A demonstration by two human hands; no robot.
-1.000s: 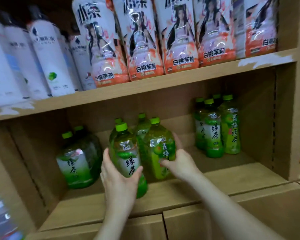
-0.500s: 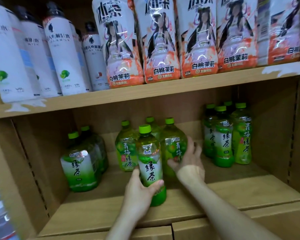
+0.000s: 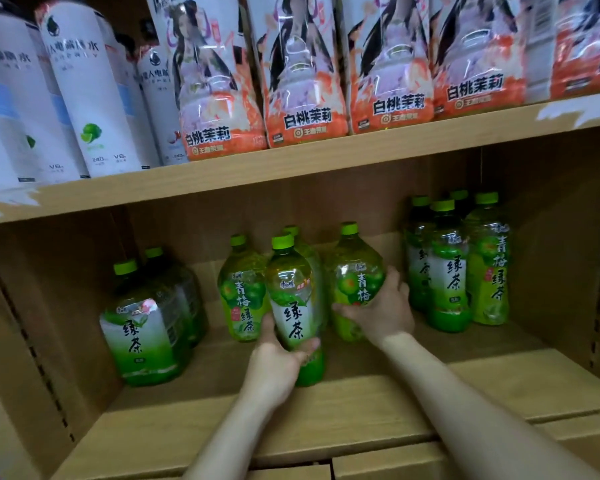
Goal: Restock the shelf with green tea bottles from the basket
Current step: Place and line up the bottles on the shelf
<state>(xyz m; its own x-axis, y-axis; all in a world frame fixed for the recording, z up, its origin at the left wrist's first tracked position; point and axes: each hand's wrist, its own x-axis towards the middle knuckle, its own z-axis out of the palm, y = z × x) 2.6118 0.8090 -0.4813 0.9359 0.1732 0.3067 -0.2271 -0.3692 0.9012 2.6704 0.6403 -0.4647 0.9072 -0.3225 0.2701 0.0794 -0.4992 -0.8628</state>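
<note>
On the lower wooden shelf (image 3: 499, 379) my left hand (image 3: 274, 365) grips the base of an upright green tea bottle (image 3: 293, 306) with a white and green label. My right hand (image 3: 381, 310) holds a plum green tea bottle (image 3: 355, 278) just to its right, fingers wrapped around its side. Another plum green tea bottle (image 3: 241, 292) stands right behind the left one, with one more cap showing behind. The basket is out of view.
Two large green tea bottles (image 3: 146, 327) stand at the shelf's left, a cluster of several green bottles (image 3: 454, 268) at its right. The upper shelf board (image 3: 326, 161) carries white bottles (image 3: 84, 98) and peach jasmine bottles (image 3: 305, 81). Cardboard walls close both sides.
The view has shifted down and closer. My left hand has brought its bottle deeper onto the shelf and upright; my right hand still holds the plum bottle, now a little further right.
</note>
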